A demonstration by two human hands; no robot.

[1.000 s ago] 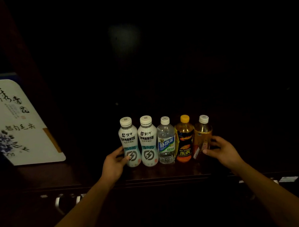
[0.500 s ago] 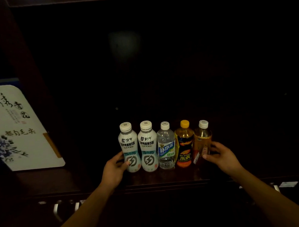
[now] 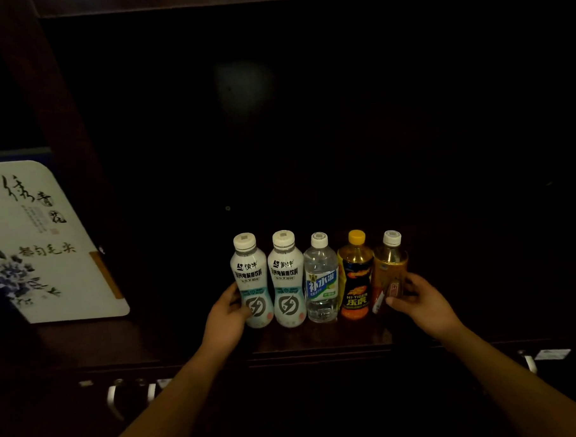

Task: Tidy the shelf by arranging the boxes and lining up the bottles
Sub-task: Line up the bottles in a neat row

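We find five bottles upright and touching in a row near the shelf front edge. The left hand grips the outer white bottle, and the right hand grips the amber bottle. In this dim light the fingers appear curled round each. Risk: uneven squeezing could tip the inner bottles forward.

A dark wooden cabinet stands in dim light.

The white box is cut off by the left edge. The fingertips of the left hand are hidden behind the leftmost white bottle. The back of the shelf is lost in darkness.
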